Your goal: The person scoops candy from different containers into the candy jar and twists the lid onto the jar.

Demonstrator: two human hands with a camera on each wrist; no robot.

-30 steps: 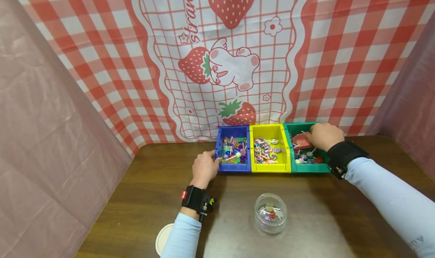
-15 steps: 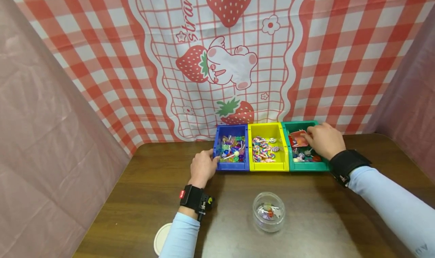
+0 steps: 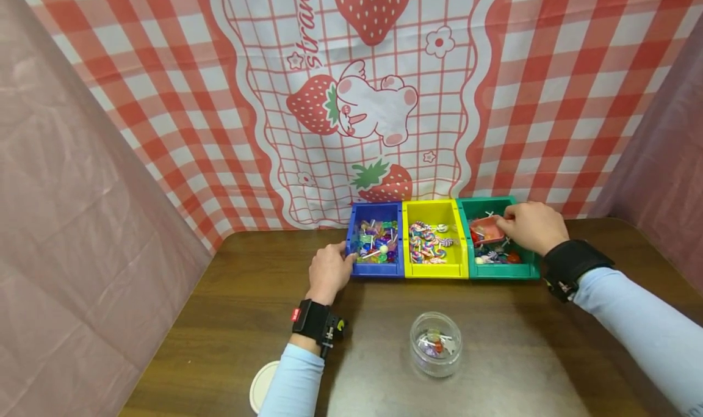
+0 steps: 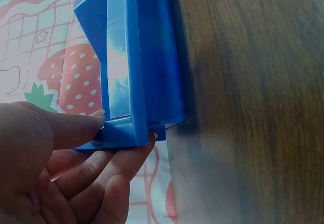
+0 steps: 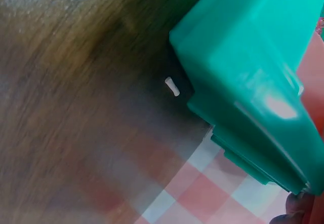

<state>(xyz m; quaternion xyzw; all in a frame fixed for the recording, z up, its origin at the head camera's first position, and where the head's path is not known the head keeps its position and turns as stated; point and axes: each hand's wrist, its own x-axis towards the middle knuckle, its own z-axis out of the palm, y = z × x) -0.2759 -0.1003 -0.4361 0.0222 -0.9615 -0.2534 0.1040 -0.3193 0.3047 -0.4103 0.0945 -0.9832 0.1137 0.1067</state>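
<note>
At the left end of a row of joined bins, my left hand [image 3: 328, 271] pinches the side rim of the blue bin [image 4: 132, 57], thumb on top and fingers underneath. That bin holds small colourful candies [image 3: 375, 243]. Over on the right, my right hand [image 3: 534, 226] grips a pink scoop [image 3: 487, 230] inside the green bin [image 3: 504, 271]. Candies, one of them red, lie in the scoop, above more lollipops [image 3: 497, 255]. The right wrist view shows mostly the green bin's outer side, with fingertips [image 5: 299, 203] at the lower right corner.
Between these bins sits a yellow bin [image 3: 436, 270] with swirl lollipops [image 3: 427, 246]. A clear jar [image 3: 436, 345] with a few candies stands in front. A white lid [image 3: 262, 385] lies by the left forearm. A small white piece [image 5: 172, 86] lies beside the green bin.
My right hand has shifted a little to the right, and the scoop now shows candies in its bowl. My left hand stays at the blue bin's rim.
</note>
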